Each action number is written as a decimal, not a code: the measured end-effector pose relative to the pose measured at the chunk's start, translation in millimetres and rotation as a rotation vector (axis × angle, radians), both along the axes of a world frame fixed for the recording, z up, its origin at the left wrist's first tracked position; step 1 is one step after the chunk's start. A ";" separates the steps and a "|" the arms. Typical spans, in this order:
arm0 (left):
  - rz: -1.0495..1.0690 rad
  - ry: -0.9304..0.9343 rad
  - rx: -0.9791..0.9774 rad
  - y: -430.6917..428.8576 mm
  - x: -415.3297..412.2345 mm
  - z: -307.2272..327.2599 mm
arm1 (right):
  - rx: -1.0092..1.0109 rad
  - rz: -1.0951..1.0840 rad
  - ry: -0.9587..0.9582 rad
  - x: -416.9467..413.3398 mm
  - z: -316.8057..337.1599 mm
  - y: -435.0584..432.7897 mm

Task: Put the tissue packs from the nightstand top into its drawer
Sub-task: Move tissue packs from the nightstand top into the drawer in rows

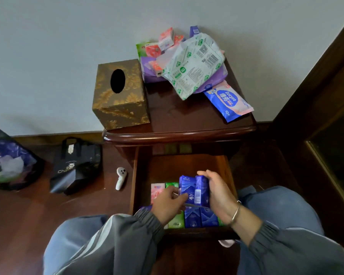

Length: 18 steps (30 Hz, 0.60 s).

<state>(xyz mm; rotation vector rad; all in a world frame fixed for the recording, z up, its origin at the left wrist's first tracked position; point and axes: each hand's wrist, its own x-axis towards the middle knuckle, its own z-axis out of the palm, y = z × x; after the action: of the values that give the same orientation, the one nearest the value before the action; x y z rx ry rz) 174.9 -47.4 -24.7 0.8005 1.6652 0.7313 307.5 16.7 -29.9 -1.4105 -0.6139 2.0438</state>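
A Deeyeo pack marked "10" lies at two o'clock on the nightstand top, just under a ROYO pack. At six o'clock, over the open drawer, the left hand and right hand grip upright blue tissue packs between them.

A dark grey jacket is worn, its sleeves gathered into ribbed elastic cuffs. The left sleeve is marked along its length by pale stripes; the right sleeve is plain grey. A thin silver-coloured bangle is worn on the wrist of the right hand. The left hand is left bare. Loose, faded blue jeans are worn over both legs.
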 end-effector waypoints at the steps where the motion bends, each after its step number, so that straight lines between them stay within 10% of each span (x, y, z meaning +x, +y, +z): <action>1: -0.021 0.024 0.006 -6.5 -3.9 1.6 | 0.024 0.007 -0.011 -6.2 0.5 -3.7; 9: 0.270 -0.330 -0.039 -43.3 -33.4 5.3 | 0.217 0.048 -0.198 -64.9 -0.1 -43.3; 14: 0.256 -0.148 0.097 -52.4 -59.4 -1.5 | 0.277 0.106 -0.184 -104.9 10.2 -50.8; 18: 0.294 -0.328 0.080 -58.6 -90.5 -4.9 | 0.338 0.487 -0.169 -108.8 20.5 -27.7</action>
<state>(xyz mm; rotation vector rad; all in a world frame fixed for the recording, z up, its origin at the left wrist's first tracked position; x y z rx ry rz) 84.4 -105.9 -29.6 0.4623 1.4739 1.0789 198.7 -11.0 -9.4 -1.3264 -1.4197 2.0457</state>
